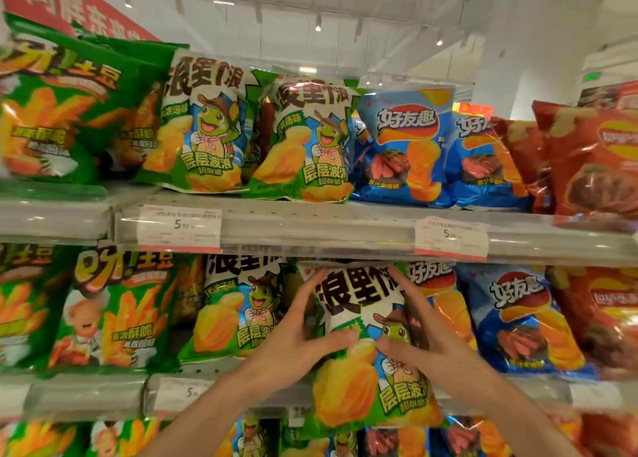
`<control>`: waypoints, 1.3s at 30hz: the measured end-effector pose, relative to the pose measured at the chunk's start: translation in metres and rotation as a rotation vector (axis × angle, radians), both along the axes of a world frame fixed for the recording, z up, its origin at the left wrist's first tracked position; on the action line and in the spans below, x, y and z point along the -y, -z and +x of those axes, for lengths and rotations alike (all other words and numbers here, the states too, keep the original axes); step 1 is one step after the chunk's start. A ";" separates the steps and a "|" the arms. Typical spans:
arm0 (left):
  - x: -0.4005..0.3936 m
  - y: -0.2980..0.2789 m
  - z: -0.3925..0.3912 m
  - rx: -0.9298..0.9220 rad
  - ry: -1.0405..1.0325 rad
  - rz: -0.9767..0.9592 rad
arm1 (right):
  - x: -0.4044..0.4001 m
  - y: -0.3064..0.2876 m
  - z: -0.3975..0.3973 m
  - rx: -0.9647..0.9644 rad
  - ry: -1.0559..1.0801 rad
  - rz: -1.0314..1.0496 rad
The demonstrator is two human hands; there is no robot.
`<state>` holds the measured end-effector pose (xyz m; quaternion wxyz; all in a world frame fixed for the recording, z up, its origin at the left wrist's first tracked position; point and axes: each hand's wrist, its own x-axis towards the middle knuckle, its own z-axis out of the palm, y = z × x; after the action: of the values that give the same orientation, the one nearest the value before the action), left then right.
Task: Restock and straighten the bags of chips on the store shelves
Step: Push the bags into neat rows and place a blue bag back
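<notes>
Your left hand and right hand grip a green chip bag between them, fingers curled round its sides, thumbs across its front. It stands upright at the middle shelf edge, between a matching bag and blue bags.

Chip bags on shelf

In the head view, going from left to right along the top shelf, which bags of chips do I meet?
Green fries bags → two green turtle bags → two blue steak-flavour bags → red bags.
</notes>
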<state>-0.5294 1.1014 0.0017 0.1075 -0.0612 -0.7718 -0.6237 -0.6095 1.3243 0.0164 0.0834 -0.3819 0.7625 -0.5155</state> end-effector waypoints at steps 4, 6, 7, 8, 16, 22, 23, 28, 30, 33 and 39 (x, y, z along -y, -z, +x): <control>-0.004 -0.003 0.000 -0.022 0.002 -0.013 | -0.008 0.002 0.000 0.018 0.020 -0.041; -0.005 -0.005 -0.002 -0.038 -0.015 -0.054 | -0.010 0.001 0.002 0.027 0.028 -0.049; -0.005 -0.006 -0.003 -0.046 -0.019 -0.069 | -0.011 0.001 0.002 0.029 0.035 -0.050; -0.004 -0.007 -0.005 -0.053 -0.025 -0.083 | -0.012 0.001 0.002 0.033 0.040 -0.055; 0.008 -0.010 0.008 -0.110 -0.170 -0.213 | -0.004 -0.003 -0.002 0.082 0.081 -0.139; 0.071 0.004 0.008 -0.446 -0.796 -0.843 | 0.045 -0.002 -0.030 -0.020 0.181 -0.159; 0.081 0.008 0.002 -0.405 -0.839 -0.908 | 0.056 0.000 -0.033 -0.024 0.177 -0.132; 0.106 0.032 -0.016 -0.253 -0.767 -1.156 | 0.080 0.010 -0.035 -0.250 0.291 0.074; 0.110 0.036 -0.016 -0.244 -0.763 -1.211 | 0.080 0.012 -0.030 -0.491 0.394 0.133; 0.109 0.036 -0.015 -0.274 -0.764 -1.266 | 0.094 0.018 -0.013 -0.780 0.513 0.267; 0.109 0.039 -0.013 -0.280 -0.750 -1.274 | 0.129 0.042 -0.005 -0.952 0.578 0.515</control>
<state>-0.5425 0.9928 -0.0369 0.3535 0.0768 -0.9316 0.0353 -0.6143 1.1949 -0.0258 -0.3199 -0.3157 0.8888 -0.0893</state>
